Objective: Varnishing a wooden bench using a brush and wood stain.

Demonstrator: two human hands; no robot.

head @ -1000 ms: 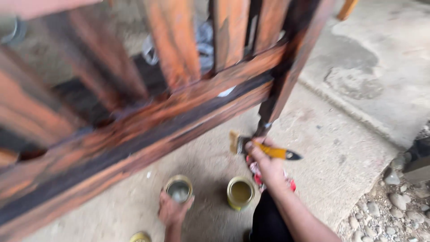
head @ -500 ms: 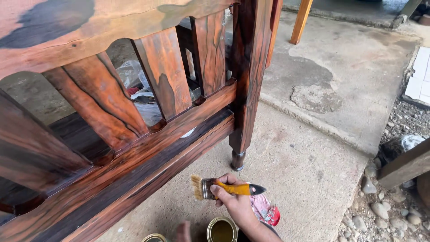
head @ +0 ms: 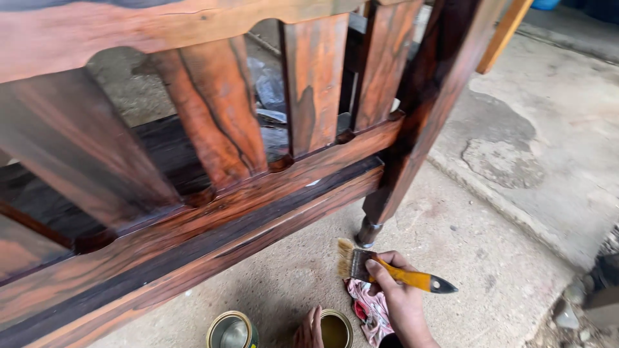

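While the right hand [head: 398,298] stays clamped around the yellow handle of a flat paintbrush [head: 387,270], bristles pointing left toward the furniture, the left hand [head: 309,330] shows only as a few fingers at the bottom edge, resting against the rim of an open can [head: 336,328] of yellowish liquid; whether it grips the can or merely steadies it cannot be told. The two hands are near each other but apart, the can between them. Just under the right wrist lies a crumpled red and white rag [head: 367,308], and left of the left hand stands a second can [head: 231,330], its inside silvery.

Compared with a second ago, the view has swung upward and the hands have slid to the lower edge. The brush, then held close to the foot of the turned leg [head: 369,232], now hovers a little below it, touching no wood, so no coat is going on at this instant. Above and left of both hands rises the glossy, dark-streaked wooden frame [head: 213,219] with its wide slats, standing on the concrete floor [head: 503,225].
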